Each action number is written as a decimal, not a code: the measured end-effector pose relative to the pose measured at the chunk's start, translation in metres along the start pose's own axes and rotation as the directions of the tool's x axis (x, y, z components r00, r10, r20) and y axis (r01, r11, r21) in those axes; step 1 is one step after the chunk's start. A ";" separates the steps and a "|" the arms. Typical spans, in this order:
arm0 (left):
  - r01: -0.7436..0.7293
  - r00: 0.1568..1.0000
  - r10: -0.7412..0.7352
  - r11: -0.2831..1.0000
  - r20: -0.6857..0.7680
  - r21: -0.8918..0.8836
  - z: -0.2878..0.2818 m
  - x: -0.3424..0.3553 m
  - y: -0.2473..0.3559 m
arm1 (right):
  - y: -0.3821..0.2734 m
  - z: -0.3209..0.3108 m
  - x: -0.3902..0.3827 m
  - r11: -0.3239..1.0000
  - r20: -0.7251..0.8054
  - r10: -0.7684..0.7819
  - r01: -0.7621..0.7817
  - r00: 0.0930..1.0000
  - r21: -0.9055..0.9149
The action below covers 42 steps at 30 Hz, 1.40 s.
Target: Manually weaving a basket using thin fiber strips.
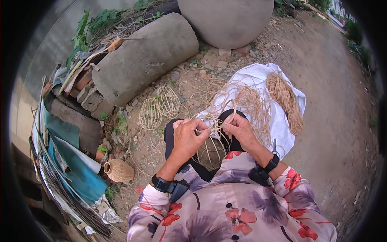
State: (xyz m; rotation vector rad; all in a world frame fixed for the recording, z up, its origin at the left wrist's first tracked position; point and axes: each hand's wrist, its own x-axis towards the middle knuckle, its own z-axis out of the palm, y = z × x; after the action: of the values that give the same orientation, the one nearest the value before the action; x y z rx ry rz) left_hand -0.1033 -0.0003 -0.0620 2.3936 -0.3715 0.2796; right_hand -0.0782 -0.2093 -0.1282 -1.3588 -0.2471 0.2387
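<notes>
Between my knees sits an open frame of pale bent ribs point(211, 151), with loops of thin cord around its top. My left hand point(189, 138) is closed at the frame's upper left, its fingertips pinching the ribs or cord there. Across from it, my right hand point(241, 131) pinches a strand of tan cord, which arches up over the frame. What lies right between the fingertips is too small to make out fully. Loose tan cord point(250, 101) spreads in tangled loops beyond my right hand, partly over a white sheet point(287, 142).
A thick twisted hank of cord point(284, 103) lies on the sheet. Two similar rib frames point(167, 101) rest on the ground ahead, left. A finished-looking woven vase point(119, 170) lies at left. Beyond are a concrete cylinder point(147, 58), a large rounded grey vessel point(227, 22) and teal sheeting point(76, 161).
</notes>
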 end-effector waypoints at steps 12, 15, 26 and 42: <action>-0.024 0.985 0.041 0.994 -0.166 0.102 0.022 0.002 0.008 | -0.012 0.013 0.018 0.997 -0.051 0.012 -0.016 0.999 -0.075; 0.024 0.985 -0.038 0.996 -0.168 -0.083 0.021 0.003 0.006 | -0.023 0.002 0.015 0.976 -0.021 0.128 -0.130 0.992 -0.176; -0.135 0.932 0.165 0.984 -0.324 0.112 0.034 -0.006 0.008 | -0.054 0.015 0.038 0.492 0.406 -0.379 0.553 0.832 -0.673; 0.012 0.977 -0.066 0.966 -0.201 -0.259 0.018 -0.017 -0.003 | -0.067 0.032 0.043 0.495 0.535 -0.133 0.524 0.834 -0.693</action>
State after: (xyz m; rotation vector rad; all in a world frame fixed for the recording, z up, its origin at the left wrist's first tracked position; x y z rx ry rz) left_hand -0.1167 -0.0071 -0.0826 2.0919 -0.2454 0.4335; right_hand -0.0451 -0.1791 -0.0548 -2.1571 -1.1141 0.0561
